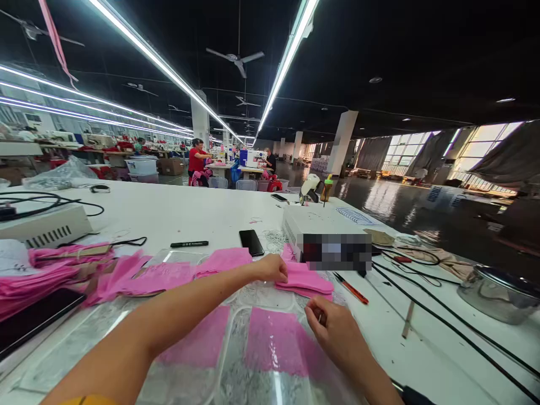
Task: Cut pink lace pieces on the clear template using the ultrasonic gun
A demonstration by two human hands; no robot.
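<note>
Pink cloth pieces (pixel 310 283) are stacked just in front of the white box (pixel 329 221), whose front is blurred out. The left end of the stack is reached by the left hand (pixel 270 268). Its fingers are curled in, but whether any cloth is pinched cannot be told. Nearer than the stack, in front of the white box, the right hand (pixel 333 322) is held with its fingers bent and its thumb close to them. Whether something small is gripped there cannot be told.

Clear plastic trays (pixel 237 326) are laid out in front of the white box, and a pink square (pixel 276 340) is seen through the plastic. Left of the white box, a black phone (pixel 251 242) is set down, and farther left a black marker (pixel 189 244) is seen. An orange tool (pixel 354 290) is placed in front of the box's right side. Far to the right of the box, a see-through pot (pixel 495 298) is kept. Behind the box, a bottle (pixel 326 189) is stood up, and far past it a person in red (pixel 196 160) is seen.
</note>
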